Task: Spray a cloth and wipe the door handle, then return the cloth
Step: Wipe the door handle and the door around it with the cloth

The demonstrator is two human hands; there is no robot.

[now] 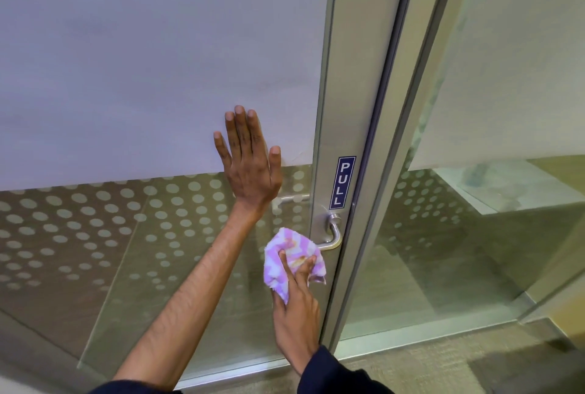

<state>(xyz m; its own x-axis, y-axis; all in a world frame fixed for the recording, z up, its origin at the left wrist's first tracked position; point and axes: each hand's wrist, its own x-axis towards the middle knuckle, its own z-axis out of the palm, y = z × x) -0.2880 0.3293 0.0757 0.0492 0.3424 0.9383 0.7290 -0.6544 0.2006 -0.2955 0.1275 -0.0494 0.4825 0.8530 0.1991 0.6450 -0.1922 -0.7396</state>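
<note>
A silver lever door handle [335,237] sticks out of the metal door frame [354,108], below a blue PULL sticker [342,182]. My right hand [296,311] grips a pink and white checked cloth [289,259], bunched around the free end of the handle so that only the handle's bend and base show. My left hand [250,161] lies flat on the glass door [142,77] with fingers spread, just left of the frame and above the handle. No spray bottle is in view.
The door glass is frosted above and carries a dotted film [95,222] lower down. A fixed glass panel [506,140] stands to the right of the frame. Carpet [427,368] runs along the bottom edge.
</note>
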